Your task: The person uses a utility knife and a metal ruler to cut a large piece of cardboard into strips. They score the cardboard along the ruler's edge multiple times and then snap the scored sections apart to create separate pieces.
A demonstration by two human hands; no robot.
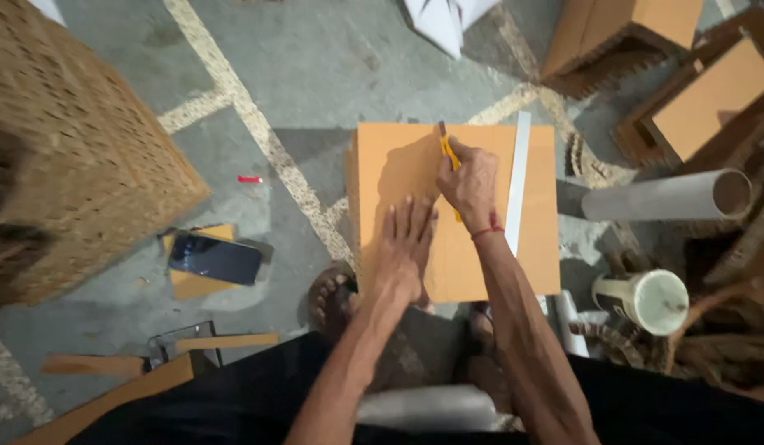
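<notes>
orange board (489, 255) flat on concrete floor (316, 66), just ahead of sandalled foot (331, 298). left hand (405, 247) pressed palm-down on board, fingers spread, holding nothing. right hand (471, 185) fingers closed round yellow utility knife (448, 150), blade near board's far edge. white ruler (518, 181) lying just right of it.

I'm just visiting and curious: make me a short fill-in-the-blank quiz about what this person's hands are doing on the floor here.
1. The right hand grips a ____ utility knife on the orange board.
2. The left hand lies ____ on the board, fingers spread.
3. A white ruler lies to the ____ of the right hand.
4. A dark phone lies on the ____.

Missing words: yellow; flat; right; floor
</notes>
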